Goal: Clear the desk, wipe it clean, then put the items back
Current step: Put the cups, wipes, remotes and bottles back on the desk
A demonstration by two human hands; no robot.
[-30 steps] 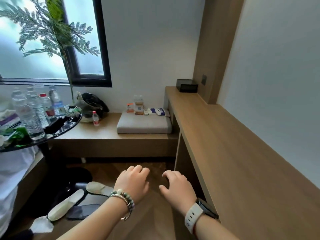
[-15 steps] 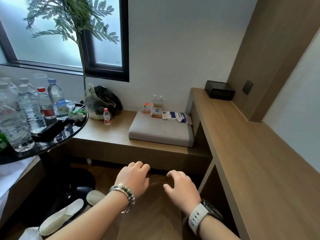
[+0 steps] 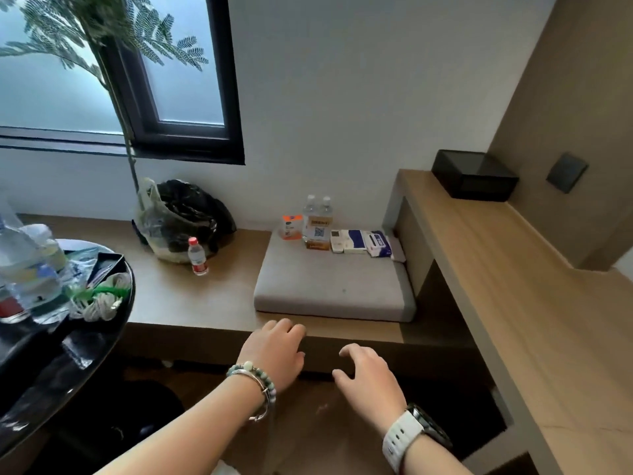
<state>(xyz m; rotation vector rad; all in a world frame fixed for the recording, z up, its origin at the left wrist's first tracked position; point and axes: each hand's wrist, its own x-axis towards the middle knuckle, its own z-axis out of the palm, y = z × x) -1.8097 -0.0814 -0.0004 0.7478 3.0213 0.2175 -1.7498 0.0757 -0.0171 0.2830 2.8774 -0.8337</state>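
Note:
The wooden desk (image 3: 534,303) runs along the right wall, with a black box (image 3: 474,174) at its far end. On a low bench (image 3: 191,296) lies a grey cushion (image 3: 329,286). Along the cushion's back edge stand an orange packet (image 3: 291,226), two small water bottles (image 3: 318,222) and white and blue packets (image 3: 363,240). My left hand (image 3: 274,351) and my right hand (image 3: 370,375) hover in front of the bench edge, fingers loosely curled, holding nothing.
A black plastic bag (image 3: 186,217) and a small red-capped bottle (image 3: 197,257) sit on the bench left of the cushion. At the left, a round black table (image 3: 89,341) carries water bottles and clutter. A plant stands by the window.
The view has swung left and moved closer to the bench; cushion and items look larger. Both hands keep their loose pose and now reach up to the bench's front edge.

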